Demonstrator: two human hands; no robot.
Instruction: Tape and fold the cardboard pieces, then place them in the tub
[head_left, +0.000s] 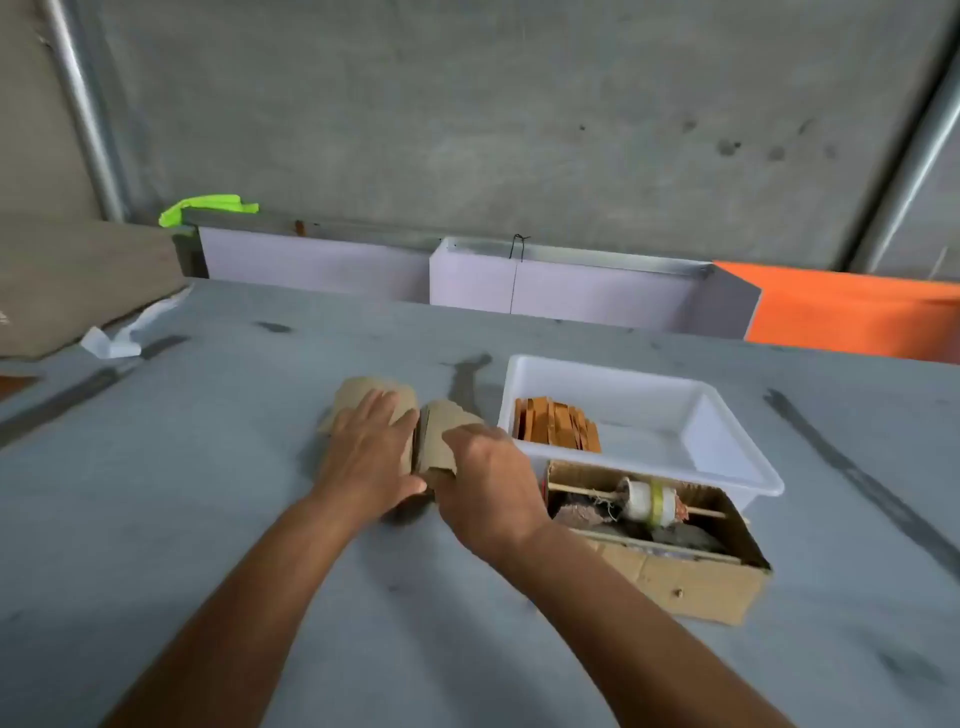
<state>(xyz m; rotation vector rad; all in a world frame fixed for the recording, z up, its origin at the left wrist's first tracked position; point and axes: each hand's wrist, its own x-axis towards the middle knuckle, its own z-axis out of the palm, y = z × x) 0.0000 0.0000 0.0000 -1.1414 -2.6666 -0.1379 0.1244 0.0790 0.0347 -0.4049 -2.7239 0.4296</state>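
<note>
The cardboard pieces (441, 423) lie at the centre of the frame on the grey worktop (208, 519), a small stack of tan sheets parted by an upright fold or seam between the hands. The left hand (371, 447) lies flat on the left part, fingers straight, pressing it down. The right hand (488, 475) curls its grip over the right part's near edge, thumb and fingers pinching the cardboard, though the blur leaves the exact hold uncertain. Just right of the hands stands the white tub (727, 457), already holding a row of orange-brown folded pieces (558, 428) at its left end, with much of its floor bare. Below it sits an open cardboard box (691, 582) carrying a tape roll on a stick (644, 501). Some pieces look finished; this stack remains to be folded and placed.
</note>
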